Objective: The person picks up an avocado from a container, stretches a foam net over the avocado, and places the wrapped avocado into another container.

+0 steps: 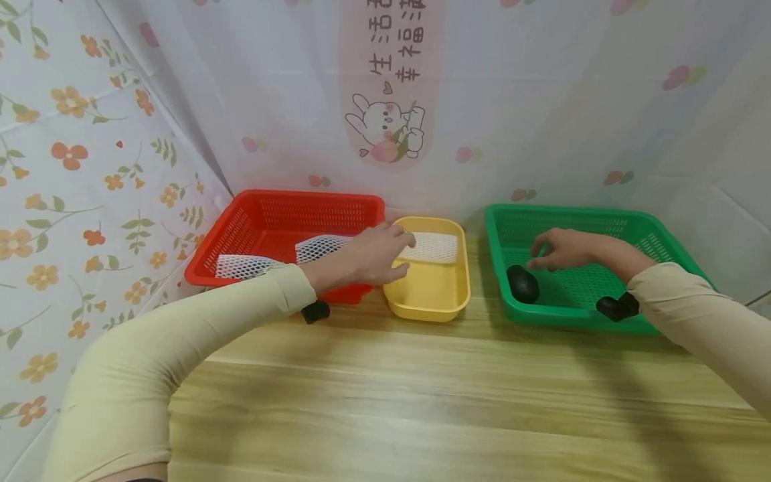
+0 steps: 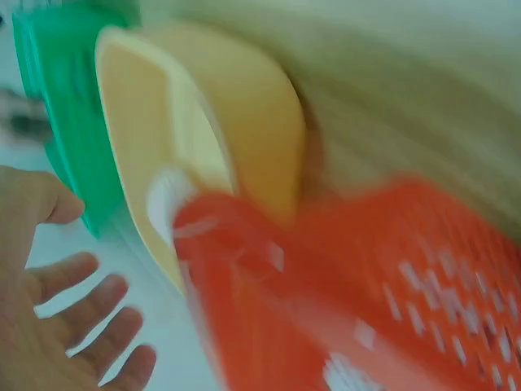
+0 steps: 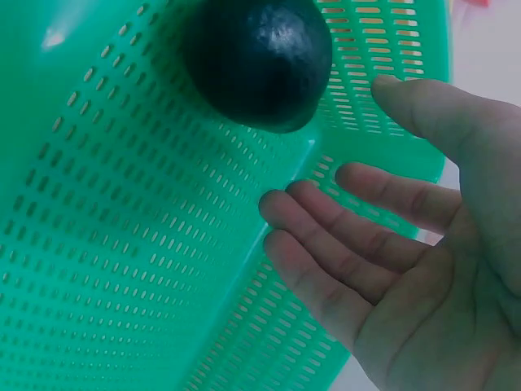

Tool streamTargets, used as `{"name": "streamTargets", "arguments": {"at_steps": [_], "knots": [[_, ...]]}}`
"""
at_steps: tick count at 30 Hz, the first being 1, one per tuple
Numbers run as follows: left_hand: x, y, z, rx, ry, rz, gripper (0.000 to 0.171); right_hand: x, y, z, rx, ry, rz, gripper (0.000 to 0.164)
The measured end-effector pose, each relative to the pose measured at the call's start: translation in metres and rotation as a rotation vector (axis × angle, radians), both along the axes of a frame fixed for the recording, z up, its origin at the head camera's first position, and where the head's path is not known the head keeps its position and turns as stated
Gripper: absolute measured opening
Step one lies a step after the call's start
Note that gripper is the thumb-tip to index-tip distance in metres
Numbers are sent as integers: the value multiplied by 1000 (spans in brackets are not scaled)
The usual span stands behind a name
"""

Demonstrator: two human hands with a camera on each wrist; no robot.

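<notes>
My left hand (image 1: 376, 256) hovers over the left rim of the yellow tray (image 1: 424, 313), its fingers spread and nothing held. Inside that tray lies a white foam net sleeve (image 1: 435, 248). My right hand (image 1: 563, 249) is over the green basket (image 1: 578, 316), fingers loosely bent and holding nothing. Just below its fingertips, a dark, smooth, rounded fruit that looks like an avocado (image 1: 523, 284) sits at the basket's left side. The right wrist view shows this fruit (image 3: 259, 61) apart from the fingers.
To the left stands a red basket (image 1: 289, 195) with white foam net sleeves (image 1: 243, 266) in it. The wooden table (image 1: 385, 395) runs in front of the containers, and a printed curtain (image 1: 289, 100) hangs behind. A black device sits under each wrist.
</notes>
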State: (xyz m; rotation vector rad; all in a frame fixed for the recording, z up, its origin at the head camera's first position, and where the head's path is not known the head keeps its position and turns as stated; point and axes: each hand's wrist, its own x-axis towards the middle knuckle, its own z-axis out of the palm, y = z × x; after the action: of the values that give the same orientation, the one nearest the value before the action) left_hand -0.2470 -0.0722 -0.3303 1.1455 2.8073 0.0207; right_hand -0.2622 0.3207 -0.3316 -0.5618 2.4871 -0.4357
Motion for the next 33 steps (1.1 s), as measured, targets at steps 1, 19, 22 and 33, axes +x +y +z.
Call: {"name": "streamTargets", "arguments": {"at_steps": [1, 19, 22, 33], "knots": [[6, 6, -1, -13, -14, -32, 48, -1, 0, -1, -1, -2, -2, 50], [42, 40, -34, -256, -187, -203, 6, -8, -12, -10, 18, -212, -152, 82], [42, 40, -35, -257, -189, -201, 12, -8, -14, -13, 7, -257, -170, 81], [40, 41, -36, -270, -193, -203, 23, -12, -22, -21, -2, -376, -173, 48]]}}
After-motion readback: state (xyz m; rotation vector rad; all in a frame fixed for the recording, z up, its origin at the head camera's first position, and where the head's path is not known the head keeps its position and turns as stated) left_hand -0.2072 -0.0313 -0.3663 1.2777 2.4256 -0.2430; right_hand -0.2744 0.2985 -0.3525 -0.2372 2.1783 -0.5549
